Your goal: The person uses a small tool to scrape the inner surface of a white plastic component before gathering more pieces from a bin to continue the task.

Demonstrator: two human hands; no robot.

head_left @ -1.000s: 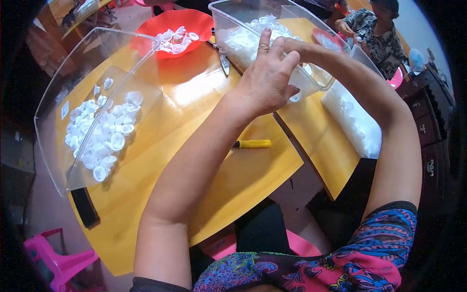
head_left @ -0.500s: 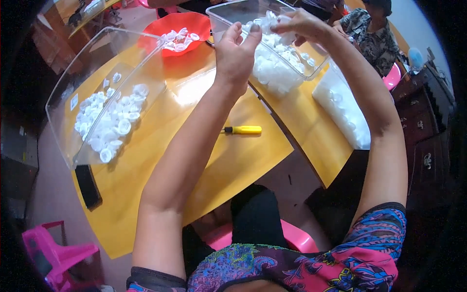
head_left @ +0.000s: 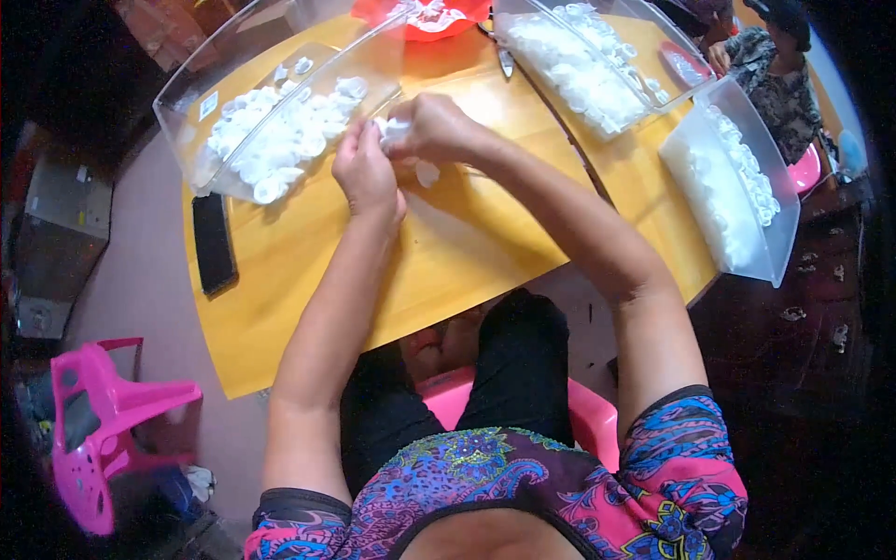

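Above the yellow table (head_left: 448, 238), my two hands meet close to the left-hand clear box. My left hand (head_left: 367, 175) is closed, thumb up, on a small white plastic piece (head_left: 381, 124). Pressed up against it, my right hand (head_left: 434, 129) is curled round a white plastic piece too; the fingers hide most of it, and whether the hands share one piece I cannot tell. Another white plastic piece (head_left: 427, 174) shows just below my right hand. White round plastic caps (head_left: 280, 131) lie heaped in the clear box (head_left: 217, 177) beside my left hand.
A black phone (head_left: 215, 245) lies at the table's left edge. At the back are a red bowl (head_left: 439, 28) and a dark-handled tool (head_left: 505, 62). Rightward stand a clear box (head_left: 644, 103) and a translucent bin (head_left: 695, 177), both with white pieces. Another person (head_left: 770, 84) sits beyond.
Both hands have come back from the right-hand clear box toward the left and joined. The view has tilted downward. The yellow-handled screwdriver no longer shows clearly.
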